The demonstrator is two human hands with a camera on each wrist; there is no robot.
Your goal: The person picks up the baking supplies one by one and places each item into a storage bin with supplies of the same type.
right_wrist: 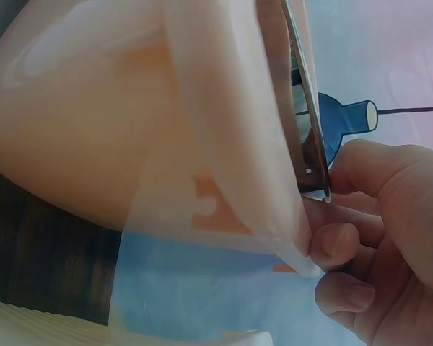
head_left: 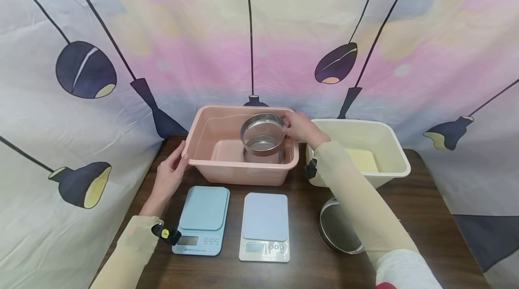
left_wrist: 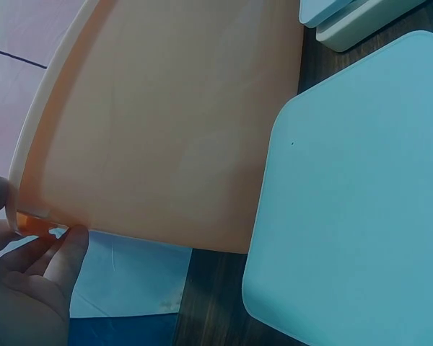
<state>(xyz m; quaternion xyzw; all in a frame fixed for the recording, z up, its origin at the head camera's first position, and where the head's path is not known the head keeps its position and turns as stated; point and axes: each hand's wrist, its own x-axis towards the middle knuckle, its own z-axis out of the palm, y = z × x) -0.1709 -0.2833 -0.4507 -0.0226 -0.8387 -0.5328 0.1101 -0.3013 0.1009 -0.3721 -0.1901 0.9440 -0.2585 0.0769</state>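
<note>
Seen from the head, the left forearm reaches in from 7 o'clock, and the left hand (head_left: 167,178) grips the rim of the pink tub (head_left: 237,174) at its 8 o'clock corner, thumb and fingers to either side. The right forearm slants in from 5 o'clock across the white tub (head_left: 358,133). The right hand (head_left: 302,126), fingers bent, pinches the round metal sieve (head_left: 262,135) at the sieve's 2 o'clock edge. That sieve sits toward 3 o'clock within the pink tub.
</note>
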